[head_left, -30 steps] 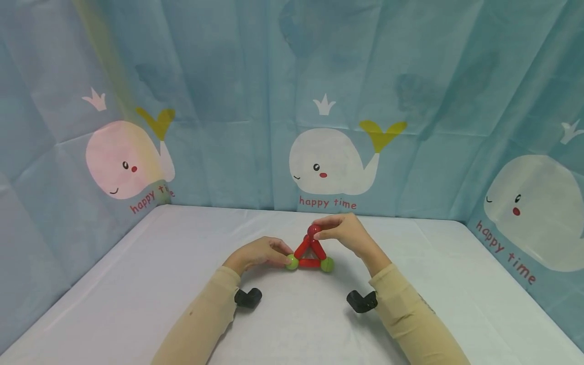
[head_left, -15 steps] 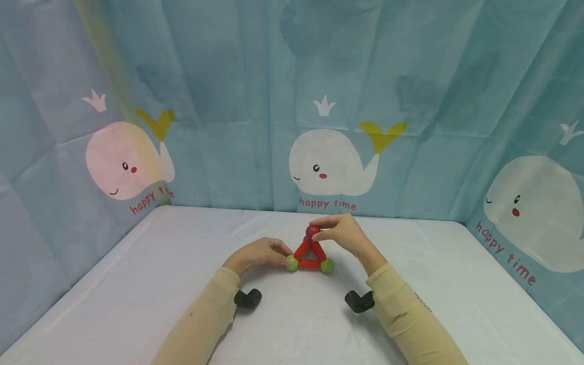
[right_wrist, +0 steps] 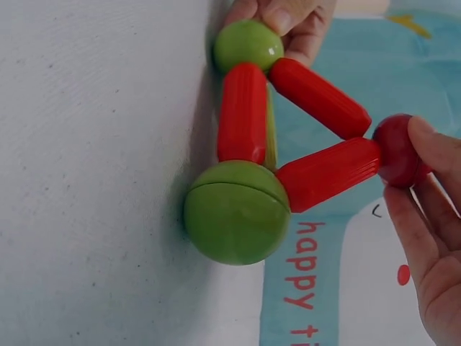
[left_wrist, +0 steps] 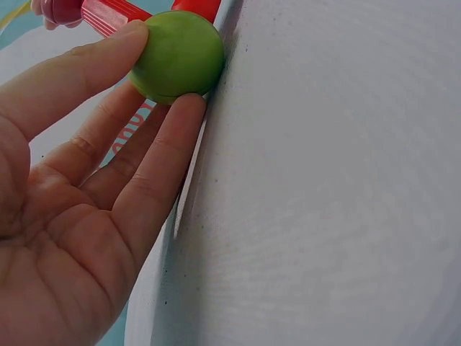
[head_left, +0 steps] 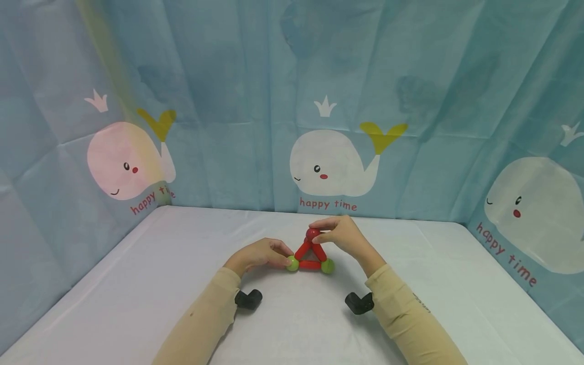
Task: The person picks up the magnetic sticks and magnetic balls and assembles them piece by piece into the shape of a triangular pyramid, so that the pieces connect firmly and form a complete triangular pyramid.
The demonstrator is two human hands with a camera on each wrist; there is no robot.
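A small triangle of red rods (head_left: 311, 254) stands upright on the white table (head_left: 137, 284). Two green balls form its lower corners and a dark red ball (head_left: 312, 233) (right_wrist: 398, 151) tops it. My left hand (head_left: 262, 253) pinches the left green ball (head_left: 292, 263) (left_wrist: 178, 55) between thumb and fingertips. My right hand (head_left: 339, 235) pinches the red ball at the apex. The right green ball (head_left: 327, 265) (right_wrist: 236, 212) rests on the table untouched. In the right wrist view the three red rods (right_wrist: 243, 113) join the balls.
Blue curtains printed with white whales (head_left: 330, 162) wall in the table at the back and both sides. Black wrist camera mounts (head_left: 248, 299) (head_left: 359, 302) hang under my forearms, close above the tabletop.
Nothing has visibly moved apart from a slight shift of the head view; both hands keep their hold on the triangle.
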